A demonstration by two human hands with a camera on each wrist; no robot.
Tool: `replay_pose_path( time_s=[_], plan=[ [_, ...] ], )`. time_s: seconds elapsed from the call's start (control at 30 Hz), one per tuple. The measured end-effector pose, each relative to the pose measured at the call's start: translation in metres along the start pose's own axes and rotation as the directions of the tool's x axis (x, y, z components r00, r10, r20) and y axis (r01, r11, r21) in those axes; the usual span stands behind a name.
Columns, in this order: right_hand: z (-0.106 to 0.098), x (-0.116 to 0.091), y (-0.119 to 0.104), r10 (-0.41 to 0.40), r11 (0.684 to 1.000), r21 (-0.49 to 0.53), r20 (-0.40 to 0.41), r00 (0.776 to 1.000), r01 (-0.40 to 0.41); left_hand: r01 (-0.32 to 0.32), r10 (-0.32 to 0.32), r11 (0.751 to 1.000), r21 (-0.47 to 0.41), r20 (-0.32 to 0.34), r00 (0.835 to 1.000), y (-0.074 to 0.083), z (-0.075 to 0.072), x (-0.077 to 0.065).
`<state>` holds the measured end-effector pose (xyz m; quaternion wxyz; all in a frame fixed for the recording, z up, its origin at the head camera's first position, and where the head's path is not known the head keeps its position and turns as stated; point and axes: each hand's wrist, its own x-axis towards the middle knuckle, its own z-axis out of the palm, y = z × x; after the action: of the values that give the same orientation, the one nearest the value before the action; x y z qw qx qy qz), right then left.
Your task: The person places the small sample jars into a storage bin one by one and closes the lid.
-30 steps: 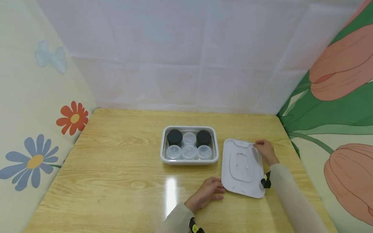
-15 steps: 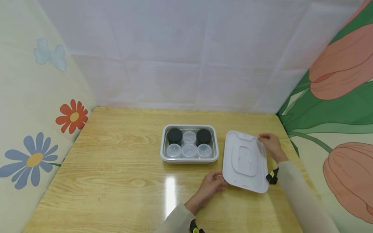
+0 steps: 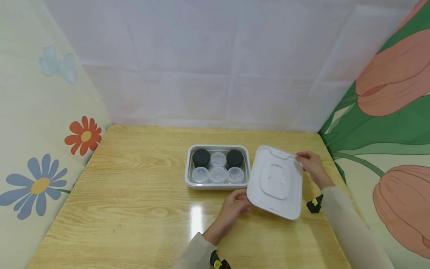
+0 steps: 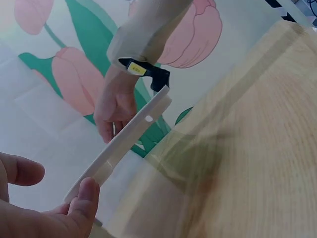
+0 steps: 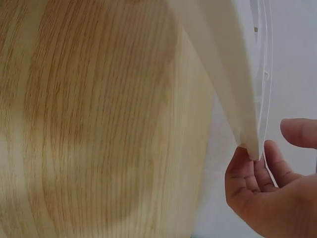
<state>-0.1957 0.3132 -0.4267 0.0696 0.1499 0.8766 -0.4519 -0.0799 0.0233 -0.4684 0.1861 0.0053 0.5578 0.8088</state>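
A white plastic lid (image 3: 275,182) with a raised panel is tilted above the table, right of a white rectangular box (image 3: 220,186). My left hand (image 3: 231,211) holds its near-left corner; in the left wrist view, fingers touch the lid's edge (image 4: 119,139) while the thumb stands apart. At the far-right edge, my right hand (image 3: 313,168) grips the lid, and the right wrist view has curled fingers (image 5: 240,173) at its rim. Inside the box sit two containers with black tops (image 3: 201,158) and several with translucent tops (image 3: 218,175).
The wooden table (image 3: 134,209) ends at a white cloth backdrop (image 3: 188,74). A flower-printed cloth (image 3: 396,123) borders the right side, and another printed cloth (image 3: 30,119) the left.
The lid has risen off the table and moved left toward the box, with its tilt changed. Both hands moved with it; the left shifted left and up. The box stays put.
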Motion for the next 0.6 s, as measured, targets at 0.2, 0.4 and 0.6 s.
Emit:
replay_pose_path(
  time_s=[0.2, 0.4, 0.6],
  plan=[
    [0.004, -0.004, -0.009, -0.036, 0.999, 0.033, 0.026, 0.999, 0.036, -0.031, 0.031, 0.999, 0.022, -0.017, 0.999, 0.013, -0.018, 0.001],
    [0.012, -0.01, -0.017, -0.063, 0.995, 0.077, 0.066, 0.996, 0.057, -0.058, 0.06, 0.998, 0.032, -0.071, 0.996, 0.026, -0.039, 0.001],
    [0.022, -0.017, -0.025, -0.082, 0.989, 0.128, 0.091, 0.992, 0.07, -0.081, 0.081, 0.997, 0.008, -0.122, 0.989, 0.037, -0.056, -0.003]
  ],
)
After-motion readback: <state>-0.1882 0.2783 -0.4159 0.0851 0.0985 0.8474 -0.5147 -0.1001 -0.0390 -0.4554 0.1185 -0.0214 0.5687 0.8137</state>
